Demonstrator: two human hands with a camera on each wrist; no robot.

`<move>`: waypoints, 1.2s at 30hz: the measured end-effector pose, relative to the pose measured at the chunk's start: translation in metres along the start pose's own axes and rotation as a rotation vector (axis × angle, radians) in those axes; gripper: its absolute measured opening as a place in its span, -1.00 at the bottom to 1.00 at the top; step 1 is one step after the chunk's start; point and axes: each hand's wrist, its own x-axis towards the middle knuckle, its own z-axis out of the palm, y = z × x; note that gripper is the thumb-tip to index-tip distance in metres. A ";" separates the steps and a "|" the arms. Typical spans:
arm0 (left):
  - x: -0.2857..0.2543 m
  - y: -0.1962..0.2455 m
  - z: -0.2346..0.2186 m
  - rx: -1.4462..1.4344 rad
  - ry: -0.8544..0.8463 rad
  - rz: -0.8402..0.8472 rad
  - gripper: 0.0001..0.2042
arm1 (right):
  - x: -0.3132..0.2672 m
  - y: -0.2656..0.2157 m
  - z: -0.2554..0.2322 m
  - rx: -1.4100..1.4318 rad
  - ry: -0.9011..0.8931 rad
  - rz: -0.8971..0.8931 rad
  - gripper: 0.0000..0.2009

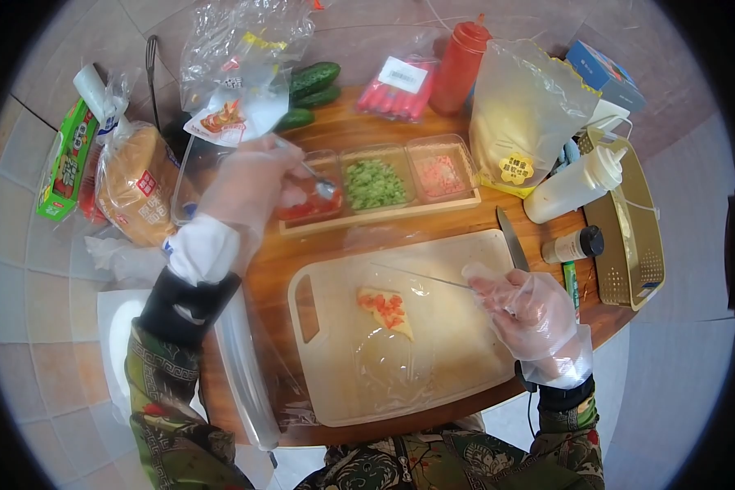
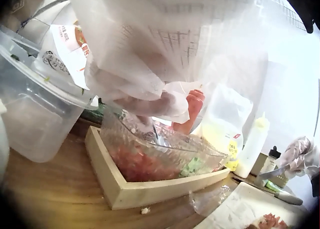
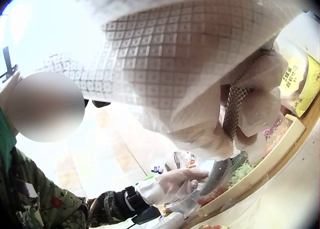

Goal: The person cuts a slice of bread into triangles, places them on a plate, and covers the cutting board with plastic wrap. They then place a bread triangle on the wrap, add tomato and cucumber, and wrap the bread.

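Observation:
My left hand (image 1: 249, 180), in a clear plastic glove, pinches a metal spoon (image 1: 325, 188) whose bowl is at the chopped red pieces (image 1: 306, 209) in the left tub of a wooden tray (image 1: 384, 217). Chopped green (image 1: 376, 183) and pink pieces (image 1: 443, 175) fill the other two tubs. My gloved right hand (image 1: 531, 314) grips a knife by its crosshatched metal handle (image 3: 234, 111). Seen nearly edge-on from the head, its thin blade (image 1: 420, 275) points left above the cutting board (image 1: 457, 359). On that board lies a pale yellow piece (image 1: 371, 296) topped with red bits.
Behind the tray are cucumbers (image 1: 314, 79), packaged red sticks (image 1: 396, 90) and a red squeeze bottle (image 1: 459, 69). A second knife (image 1: 510, 237) lies by the board's right edge, near a white bottle (image 1: 572, 184) and basket (image 1: 649, 220). Bagged bread (image 1: 139, 184) stands left.

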 end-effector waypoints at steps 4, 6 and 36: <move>-0.001 0.001 -0.002 -0.020 -0.007 0.019 -0.83 | -0.001 0.001 0.000 0.035 0.000 -0.009 -0.63; -0.003 0.002 -0.003 -0.019 -0.005 0.018 -0.83 | 0.000 -0.003 -0.001 0.037 -0.006 0.003 -0.62; -0.098 -0.007 0.058 0.167 -0.290 -0.178 -0.83 | -0.048 0.023 -0.028 0.077 -0.022 -0.061 -0.75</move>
